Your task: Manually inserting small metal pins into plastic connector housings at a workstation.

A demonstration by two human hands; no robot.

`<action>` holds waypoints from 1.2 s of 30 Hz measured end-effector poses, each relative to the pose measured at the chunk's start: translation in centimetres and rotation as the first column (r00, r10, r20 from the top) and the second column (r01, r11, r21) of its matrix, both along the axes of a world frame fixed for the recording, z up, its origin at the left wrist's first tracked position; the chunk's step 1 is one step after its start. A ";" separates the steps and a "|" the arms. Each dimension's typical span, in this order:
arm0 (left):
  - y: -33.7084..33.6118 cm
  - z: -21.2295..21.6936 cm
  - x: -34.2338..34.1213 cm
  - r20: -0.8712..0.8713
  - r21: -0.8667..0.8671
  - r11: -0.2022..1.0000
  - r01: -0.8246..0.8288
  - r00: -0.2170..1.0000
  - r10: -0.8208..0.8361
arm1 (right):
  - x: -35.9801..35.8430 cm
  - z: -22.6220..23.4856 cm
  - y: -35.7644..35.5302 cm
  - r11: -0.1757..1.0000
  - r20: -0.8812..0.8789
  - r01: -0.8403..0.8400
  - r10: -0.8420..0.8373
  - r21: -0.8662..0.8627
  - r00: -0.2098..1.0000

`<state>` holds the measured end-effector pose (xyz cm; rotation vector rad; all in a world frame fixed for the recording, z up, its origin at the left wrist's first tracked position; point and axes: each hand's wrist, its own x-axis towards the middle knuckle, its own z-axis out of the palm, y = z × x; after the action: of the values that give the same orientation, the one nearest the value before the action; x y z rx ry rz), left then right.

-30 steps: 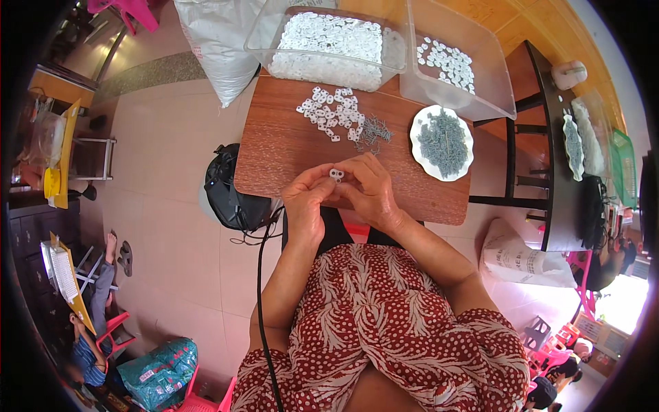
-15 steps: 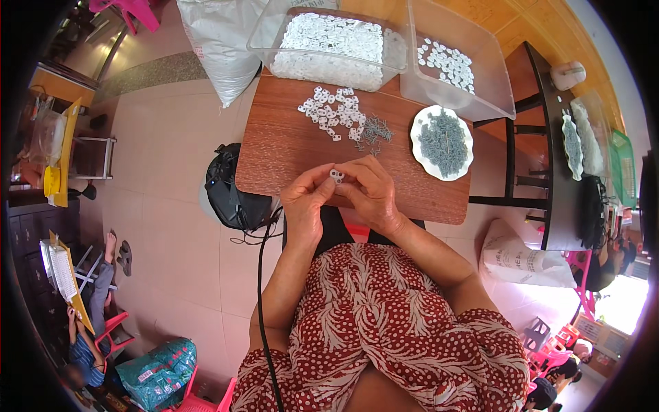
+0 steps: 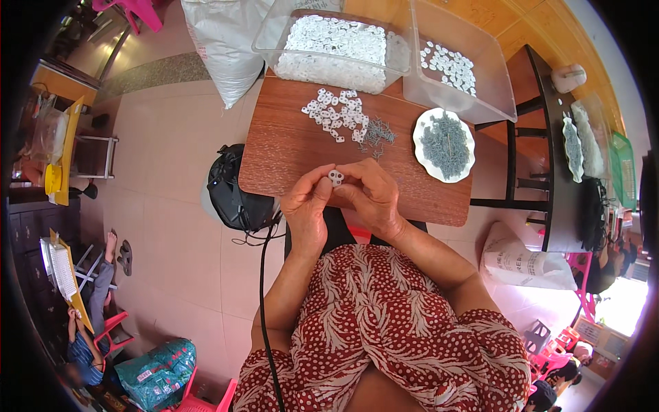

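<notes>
Between the fingertips of both hands is a small white plastic piece with dark holes [image 3: 336,177], just above the table's near side. My left hand [image 3: 304,206] pinches its left side with thumb and forefinger. From the right, my right hand [image 3: 374,198] grips it, also closed, its fingers curled. Beyond the hands lies a loose pile of similar white pieces [image 3: 335,113]. Touching that pile on its right is a small heap of grey screws [image 3: 378,130]. A scalloped white plate [image 3: 469,152] holds many more grey screws [image 3: 445,143].
Two clear plastic bins stand at the table's far edge: one full of white pieces [image 3: 335,41], the other [image 3: 491,103] with fewer. A black bag [image 3: 237,192] sits left of the brown table [image 3: 274,147]. A black cable [image 3: 261,295] runs past my left arm. Another person [image 3: 86,353] sits far left.
The white piece is turned slightly, so more of its holes show between my fingers. Both hands keep their pinch on it, and the whole view has shifted a little.
</notes>
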<state>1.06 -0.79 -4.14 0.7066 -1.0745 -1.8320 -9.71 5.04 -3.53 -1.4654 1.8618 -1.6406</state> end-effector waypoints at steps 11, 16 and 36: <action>0.4 0.1 0.2 0.142 -0.215 0.969 -0.125 0.977 0.158 | 1.1 0.9 -0.5 0.999 0.063 -0.027 0.030 -0.047 0.998; 0.8 -0.7 -0.1 0.105 -0.163 0.967 -0.196 0.971 0.214 | 0.8 0.7 -1.0 0.995 -0.096 -0.033 0.025 -0.090 0.995; 0.7 -0.5 -0.1 0.155 -0.255 0.941 -0.223 0.951 0.268 | 1.3 0.1 -1.1 0.994 -0.102 -0.038 0.027 -0.104 0.994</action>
<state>1.01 -0.11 -4.62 0.8426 -1.2410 -1.4178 -8.44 3.93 -3.38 -1.6411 1.8171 -1.7032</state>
